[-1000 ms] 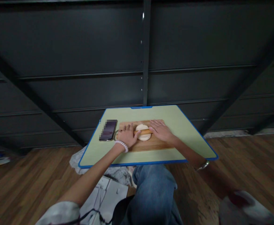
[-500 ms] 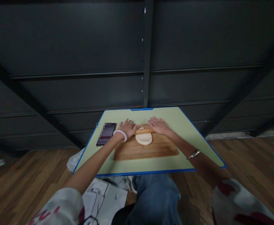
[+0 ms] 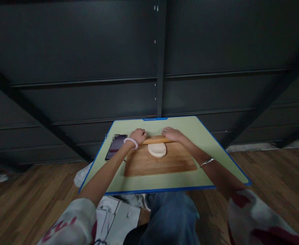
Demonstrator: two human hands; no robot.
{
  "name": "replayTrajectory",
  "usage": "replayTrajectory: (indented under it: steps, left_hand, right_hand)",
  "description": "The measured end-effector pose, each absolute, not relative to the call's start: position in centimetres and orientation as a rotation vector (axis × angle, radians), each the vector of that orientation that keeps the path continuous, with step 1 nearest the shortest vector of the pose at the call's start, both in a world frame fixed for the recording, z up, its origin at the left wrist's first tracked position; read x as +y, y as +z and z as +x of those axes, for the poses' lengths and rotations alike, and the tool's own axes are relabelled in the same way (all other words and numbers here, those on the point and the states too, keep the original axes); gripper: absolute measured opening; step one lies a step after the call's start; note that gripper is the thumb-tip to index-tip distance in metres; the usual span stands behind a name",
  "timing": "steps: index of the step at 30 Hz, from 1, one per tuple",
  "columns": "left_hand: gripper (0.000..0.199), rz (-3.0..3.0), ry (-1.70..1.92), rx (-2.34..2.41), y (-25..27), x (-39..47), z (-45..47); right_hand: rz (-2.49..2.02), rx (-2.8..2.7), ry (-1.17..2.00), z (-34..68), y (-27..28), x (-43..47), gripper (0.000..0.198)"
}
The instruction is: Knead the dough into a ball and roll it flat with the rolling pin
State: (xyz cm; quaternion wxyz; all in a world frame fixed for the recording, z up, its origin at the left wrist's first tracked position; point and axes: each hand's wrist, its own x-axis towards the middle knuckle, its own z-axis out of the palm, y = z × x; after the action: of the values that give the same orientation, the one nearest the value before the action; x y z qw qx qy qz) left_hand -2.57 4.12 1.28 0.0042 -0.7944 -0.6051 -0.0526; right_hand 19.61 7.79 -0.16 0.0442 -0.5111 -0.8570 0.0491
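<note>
A wooden rolling pin [image 3: 155, 140] lies crosswise over the far edge of a flat white round of dough [image 3: 157, 150]. Under both is a wooden cutting board [image 3: 159, 165]. My left hand [image 3: 138, 135], with a pale twisted band at the wrist, curls its fingers round the pin's left end. On the right end, my right hand [image 3: 172, 133] is closed over the pin with bent fingers; a silver bangle circles that forearm. The dough's far rim is hidden beneath the pin.
The board rests on a pale green table [image 3: 205, 153] with a blue edge. A phone [image 3: 115, 147] lies left of my left hand. Dark metal panels [image 3: 88, 98] stand behind the table. Papers or flat boxes [image 3: 126, 216] are on the wooden floor by my legs.
My fingers were stretched out flat over the rolling pin and are now curled round its ends. More of the pin's length shows between my hands. The dough stays in place.
</note>
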Motion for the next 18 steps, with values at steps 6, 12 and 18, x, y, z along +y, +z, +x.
replayTrajectory:
  steps: [6,12,18]
  left_hand:
    - [0.034,-2.353,-0.247,-1.684,1.4,1.4,-2.1]
    - [0.039,-2.366,-0.275,-1.672,0.6,0.1,-2.1]
    - [0.047,-2.420,-0.248,-1.702,-0.1,-1.1,-2.1]
  right_hand:
    - [-1.575,-2.506,-0.013,19.9,0.0,4.8,0.045]
    - [-1.458,-2.487,-0.220,20.1,-0.1,2.3,0.044]
    - [-1.466,-2.481,-0.196,20.0,0.1,0.4,0.048]
